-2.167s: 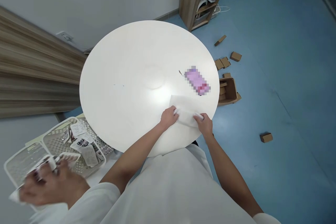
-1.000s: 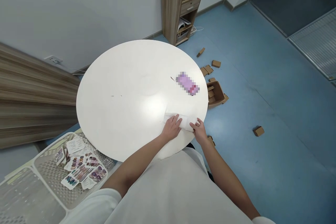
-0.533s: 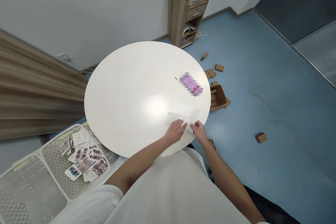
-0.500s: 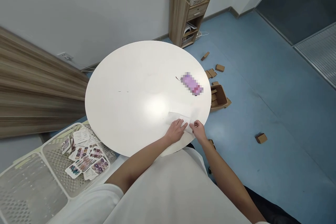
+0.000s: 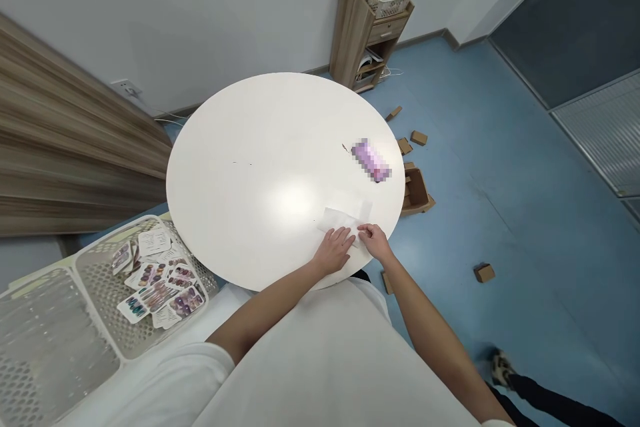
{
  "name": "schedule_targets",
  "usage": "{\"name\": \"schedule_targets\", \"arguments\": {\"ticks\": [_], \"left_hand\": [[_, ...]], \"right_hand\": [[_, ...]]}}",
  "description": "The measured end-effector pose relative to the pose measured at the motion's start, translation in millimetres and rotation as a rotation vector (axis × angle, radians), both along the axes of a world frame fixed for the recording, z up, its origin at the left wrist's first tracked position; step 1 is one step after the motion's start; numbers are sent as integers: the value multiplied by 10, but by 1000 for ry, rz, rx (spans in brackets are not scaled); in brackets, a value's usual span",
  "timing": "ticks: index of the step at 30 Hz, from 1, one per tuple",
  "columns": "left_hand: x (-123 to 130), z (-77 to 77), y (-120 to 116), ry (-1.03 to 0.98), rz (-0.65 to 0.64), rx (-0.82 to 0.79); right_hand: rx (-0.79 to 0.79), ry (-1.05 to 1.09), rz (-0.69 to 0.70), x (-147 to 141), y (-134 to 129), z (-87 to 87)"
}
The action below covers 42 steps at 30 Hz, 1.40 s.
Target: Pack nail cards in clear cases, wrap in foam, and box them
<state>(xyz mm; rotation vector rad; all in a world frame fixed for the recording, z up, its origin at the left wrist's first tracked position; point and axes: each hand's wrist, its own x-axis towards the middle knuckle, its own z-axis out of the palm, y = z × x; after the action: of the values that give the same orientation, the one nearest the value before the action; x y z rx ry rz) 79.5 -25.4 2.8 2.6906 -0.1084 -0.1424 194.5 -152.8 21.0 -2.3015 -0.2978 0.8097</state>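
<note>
Fingers of the left hand (image 5: pixel 334 252) lay flat, slightly spread, on the white sheet (image 5: pixel 336 218), just below centre frame; the right hand's (image 5: pixel 376 242) were narrow, grip unclear. Uneven pressure risked creasing the thin layers.

I'm working in soft, even, cool light, with a bright glare spot glowing on the white table top (image 5: pixel 240 127). The white sheet (image 5: pixel 337 219) is almost melting into that pale surface. My left hand (image 5: pixel 334 250) and right hand (image 5: pixel 375 240) are looking fairly sharp, if small. The lens is slanting the room's lines towards the edges, while a dark shoe (image 5: pixel 501 368) at lower right is smearing. Coarse pixel blocks are masking the purple object (image 5: pixel 371 160).
</note>
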Motion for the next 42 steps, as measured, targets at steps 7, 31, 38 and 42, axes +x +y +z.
{"name": "schedule_targets", "arguments": {"ticks": [7, 31, 38, 42], "left_hand": [[-99, -51, -90, 32, 184, -29], [272, 33, -825, 38, 1012, -219], [135, 83, -905, 106, 1838, -467], [152, 82, -791, 20, 1997, -817]], "right_hand": [[17, -79, 197, -115, -48, -65], [239, -215, 1215, 875, 327, -137], [126, -356, 1405, 823, 526, -123], [36, -433, 1477, 774, 603, -69]]}}
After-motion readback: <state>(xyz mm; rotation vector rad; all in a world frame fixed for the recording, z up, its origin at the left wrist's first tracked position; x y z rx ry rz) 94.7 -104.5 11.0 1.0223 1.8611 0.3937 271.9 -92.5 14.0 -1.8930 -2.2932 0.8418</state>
